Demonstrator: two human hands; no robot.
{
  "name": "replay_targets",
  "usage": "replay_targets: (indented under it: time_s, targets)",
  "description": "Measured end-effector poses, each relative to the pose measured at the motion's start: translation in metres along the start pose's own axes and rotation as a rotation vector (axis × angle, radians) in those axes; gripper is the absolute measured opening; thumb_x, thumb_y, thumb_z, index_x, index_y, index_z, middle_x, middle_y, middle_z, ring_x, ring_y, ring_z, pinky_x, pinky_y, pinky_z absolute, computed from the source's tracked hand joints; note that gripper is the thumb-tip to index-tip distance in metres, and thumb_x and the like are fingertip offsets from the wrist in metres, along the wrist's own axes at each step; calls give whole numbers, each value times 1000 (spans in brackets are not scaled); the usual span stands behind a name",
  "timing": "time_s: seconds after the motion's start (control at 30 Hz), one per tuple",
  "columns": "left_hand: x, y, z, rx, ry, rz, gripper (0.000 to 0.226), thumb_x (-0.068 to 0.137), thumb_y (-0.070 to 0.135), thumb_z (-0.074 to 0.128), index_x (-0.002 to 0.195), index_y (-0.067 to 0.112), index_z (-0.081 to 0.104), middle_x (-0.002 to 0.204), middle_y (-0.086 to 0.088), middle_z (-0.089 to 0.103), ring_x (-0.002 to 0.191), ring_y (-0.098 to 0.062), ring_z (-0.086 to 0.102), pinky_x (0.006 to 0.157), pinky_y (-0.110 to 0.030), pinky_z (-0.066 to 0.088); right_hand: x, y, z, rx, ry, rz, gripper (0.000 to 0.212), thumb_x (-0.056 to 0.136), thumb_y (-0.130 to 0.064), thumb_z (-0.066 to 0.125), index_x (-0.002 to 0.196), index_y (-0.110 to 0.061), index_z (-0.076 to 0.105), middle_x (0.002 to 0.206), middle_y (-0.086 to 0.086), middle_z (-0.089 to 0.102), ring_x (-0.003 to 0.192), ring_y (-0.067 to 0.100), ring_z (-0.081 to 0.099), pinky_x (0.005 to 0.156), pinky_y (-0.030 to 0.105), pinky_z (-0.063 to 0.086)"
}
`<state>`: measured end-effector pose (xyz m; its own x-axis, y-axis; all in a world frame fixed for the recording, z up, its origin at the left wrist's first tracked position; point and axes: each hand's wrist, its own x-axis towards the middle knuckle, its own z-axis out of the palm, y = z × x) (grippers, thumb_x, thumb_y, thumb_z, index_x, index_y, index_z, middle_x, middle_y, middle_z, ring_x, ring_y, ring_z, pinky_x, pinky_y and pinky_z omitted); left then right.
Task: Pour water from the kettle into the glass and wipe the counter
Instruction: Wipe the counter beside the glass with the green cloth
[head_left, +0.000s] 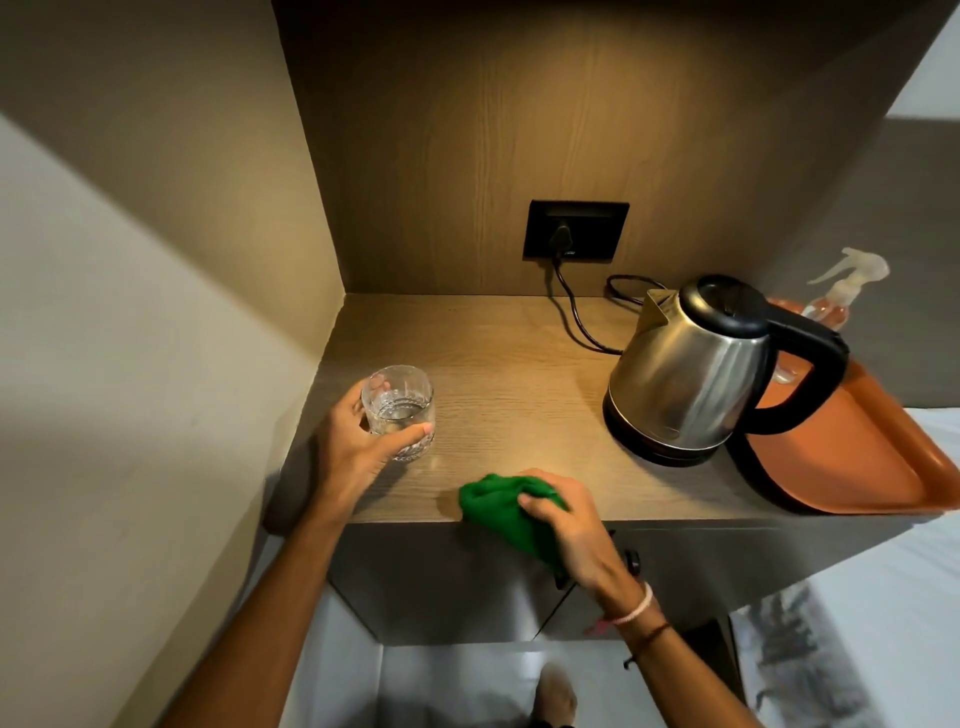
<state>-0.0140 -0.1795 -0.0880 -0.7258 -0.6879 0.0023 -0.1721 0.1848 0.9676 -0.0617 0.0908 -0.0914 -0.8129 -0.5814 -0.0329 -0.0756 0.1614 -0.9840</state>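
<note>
A clear cut glass (399, 410) with water in it stands on the left of the wooden counter (498, 384). My left hand (353, 441) wraps around the glass from the left. A green cloth (498, 506) lies bunched at the counter's front edge, partly hanging over it, and my right hand (566, 525) grips it from above. The steel kettle (696, 374) with a black lid and handle sits upright on its base at the right, spout pointing toward the back wall.
An orange tray (857, 457) lies at the right edge behind the kettle, with a spray bottle (844, 291) on it. A black cord (576, 317) runs from the wall socket (574, 231) to the kettle base. Walls close the niche at the left and back.
</note>
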Motion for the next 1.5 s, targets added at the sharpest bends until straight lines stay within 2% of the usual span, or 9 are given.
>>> replay_targets:
  time_s: [0.1, 0.33, 0.47, 0.67, 0.83, 1.0, 1.2, 1.3, 1.5]
  targets:
    - [-5, 8, 14, 31, -47, 18, 92, 43, 27, 103, 126, 26, 64, 108, 13, 71, 113, -20, 71, 96, -38, 60, -14, 0, -19, 542, 314, 205, 18, 80, -22, 73, 84, -8, 83, 86, 15, 78, 78, 24, 76, 73, 35, 60]
    - [-17, 28, 68, 86, -144, 40, 93, 58, 12, 98, 140, 10, 56, 133, -11, 68, 117, -20, 64, 79, -9, 53, -49, 20, -76, 915, 582, 250, 51, 104, -20, 51, 72, -21, 91, 77, 7, 86, 64, 25, 84, 50, 36, 66]
    - [-24, 40, 93, 74, -181, 51, 92, 58, 11, 98, 140, 9, 56, 132, -13, 68, 122, -26, 65, 99, -31, 56, -66, 27, -94, 921, 648, 264, 48, 102, -25, 54, 68, -21, 87, 76, 7, 83, 62, 27, 82, 53, 41, 67]
    - [-23, 40, 108, 68, -190, 71, 94, 58, 13, 99, 141, 10, 55, 132, -9, 67, 122, -25, 64, 80, -2, 51, -75, 32, -104, 892, 691, 308, 47, 102, -24, 55, 66, -21, 85, 75, 8, 80, 67, 32, 78, 66, 43, 64]
    - [-36, 60, 95, 115, -198, 99, 126, 60, 34, 96, 161, 21, 22, 167, -10, 31, 153, -26, 32, 117, -39, 32, -64, 22, -104, 815, 609, 348, 41, 102, -23, 57, 77, -20, 90, 88, 13, 86, 78, 34, 83, 85, 51, 61]
    - [-72, 88, 82, 101, -37, 346, 75, 76, 56, 78, 137, 17, 59, 138, -7, 62, 124, -16, 62, 97, -26, 53, -43, -8, -103, 740, 368, 306, 23, 73, -20, 70, 80, -16, 91, 86, 12, 86, 73, 25, 84, 66, 37, 68]
    - [-109, 115, 116, -59, -648, 60, 41, 75, 33, 88, 113, 23, 77, 107, 1, 82, 100, -6, 76, 81, -17, 60, -36, -42, -123, 585, 151, 170, 52, 66, 3, 50, 102, -4, 86, 96, 19, 80, 86, 29, 77, 73, 34, 65]
    - [-120, 114, 141, -125, -608, -7, 40, 71, 10, 91, 109, 13, 78, 99, -2, 84, 96, -17, 79, 76, -22, 63, -42, -47, -150, 479, 158, 194, 55, 62, 8, 53, 114, 14, 70, 102, 27, 71, 88, 35, 70, 73, 34, 61]
    - [-154, 131, 221, -180, -597, -55, 34, 76, 9, 88, 107, 6, 75, 97, -11, 83, 90, -26, 81, 78, -39, 66, -68, -40, -234, 323, 337, 287, 45, 88, 30, 63, 129, 11, 68, 105, 25, 80, 90, 31, 78, 81, 39, 65]
